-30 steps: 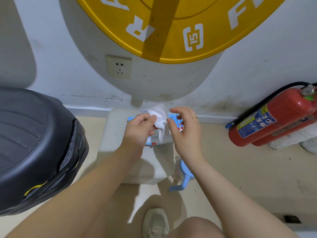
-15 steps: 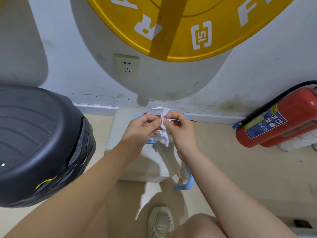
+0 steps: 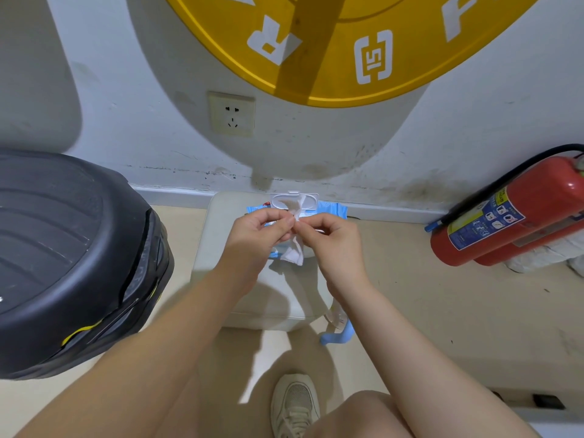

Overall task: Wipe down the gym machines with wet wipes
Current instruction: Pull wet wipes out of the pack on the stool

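A white wet wipe (image 3: 294,251) hangs crumpled between my two hands. My left hand (image 3: 256,235) and my right hand (image 3: 335,240) both pinch its upper edge, fingertips nearly touching. Behind them lies a blue wet-wipe pack (image 3: 331,208) with its white flip lid (image 3: 294,200) standing open, on a cream padded stool (image 3: 215,222) by the wall. A large black machine housing (image 3: 72,257) fills the left side.
A red fire extinguisher (image 3: 518,210) lies on the floor at the right against the wall. A yellow round disc (image 3: 331,42) hangs above, with a wall socket (image 3: 231,113) under it. A blue item (image 3: 336,335) rests by the stool. My shoe (image 3: 294,403) is below.
The wipe has come out of the pack and narrowed into a crumpled strip. Both hands moved closer together and now pinch its top edge. The pack's lid shows behind them.
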### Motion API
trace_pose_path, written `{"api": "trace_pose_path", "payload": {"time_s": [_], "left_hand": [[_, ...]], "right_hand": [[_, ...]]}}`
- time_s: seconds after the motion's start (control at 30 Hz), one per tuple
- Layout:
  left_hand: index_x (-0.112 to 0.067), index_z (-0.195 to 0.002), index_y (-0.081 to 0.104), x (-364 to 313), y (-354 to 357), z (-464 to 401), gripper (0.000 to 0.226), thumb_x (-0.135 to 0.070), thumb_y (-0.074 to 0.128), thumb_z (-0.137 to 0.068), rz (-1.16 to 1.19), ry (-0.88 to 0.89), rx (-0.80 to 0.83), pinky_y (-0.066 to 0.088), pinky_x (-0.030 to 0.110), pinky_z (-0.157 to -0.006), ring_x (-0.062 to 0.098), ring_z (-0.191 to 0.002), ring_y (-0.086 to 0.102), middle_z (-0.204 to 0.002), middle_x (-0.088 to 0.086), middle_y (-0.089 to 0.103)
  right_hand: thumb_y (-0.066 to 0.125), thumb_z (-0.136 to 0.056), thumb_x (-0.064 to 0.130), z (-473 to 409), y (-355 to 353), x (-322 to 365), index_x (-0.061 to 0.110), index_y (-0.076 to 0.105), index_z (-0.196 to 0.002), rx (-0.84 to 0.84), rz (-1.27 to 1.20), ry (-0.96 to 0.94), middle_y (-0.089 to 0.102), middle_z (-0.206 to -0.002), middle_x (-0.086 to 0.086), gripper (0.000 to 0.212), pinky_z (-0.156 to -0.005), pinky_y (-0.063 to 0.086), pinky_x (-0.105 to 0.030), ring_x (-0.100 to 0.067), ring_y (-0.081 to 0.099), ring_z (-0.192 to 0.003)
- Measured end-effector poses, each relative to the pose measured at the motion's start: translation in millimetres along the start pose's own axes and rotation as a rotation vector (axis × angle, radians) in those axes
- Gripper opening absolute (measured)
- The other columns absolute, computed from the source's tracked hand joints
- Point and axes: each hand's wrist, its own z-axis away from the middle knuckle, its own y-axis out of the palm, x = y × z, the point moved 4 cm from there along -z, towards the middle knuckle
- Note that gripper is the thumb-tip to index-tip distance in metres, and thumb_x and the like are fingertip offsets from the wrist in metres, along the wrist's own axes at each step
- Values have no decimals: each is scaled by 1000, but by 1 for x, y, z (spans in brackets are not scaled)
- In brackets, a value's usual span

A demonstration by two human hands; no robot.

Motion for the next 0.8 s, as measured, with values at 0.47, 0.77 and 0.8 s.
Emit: {"api": "trace_pose_path", "payload": {"time_s": [0.47, 0.77, 0.8], "left_hand": [[-25, -83, 52, 2, -3, 3, 26, -2, 64, -82, -140, 115, -114, 48, 20, -62, 8, -63, 61, -72, -2, 59], [-10, -88, 59, 4, 8, 6, 12, -10, 49, -94, -12, 12, 49, 46, 16, -66, 5, -67, 56, -78, -1, 61], [-10, -88, 59, 4, 9, 7, 14, -11, 47, -95, 1, 1, 71, 46, 17, -68, 6, -68, 57, -78, 0, 62]], "right_hand": [[57, -87, 5, 5, -5, -15, 12, 57, -71, -54, -254, 186, 56, -72, -5, 17, -65, 51, -28, -21, 56, -73], [59, -81, 4, 6, -13, -10, 25, 56, -74, -163, -12, -24, 58, -71, 9, 23, -71, 49, -42, -17, 54, -70], [58, -82, 3, 6, -12, -7, 26, 58, -72, -153, 27, -46, 60, -73, 10, 25, -74, 51, -42, -16, 56, -72]]}}
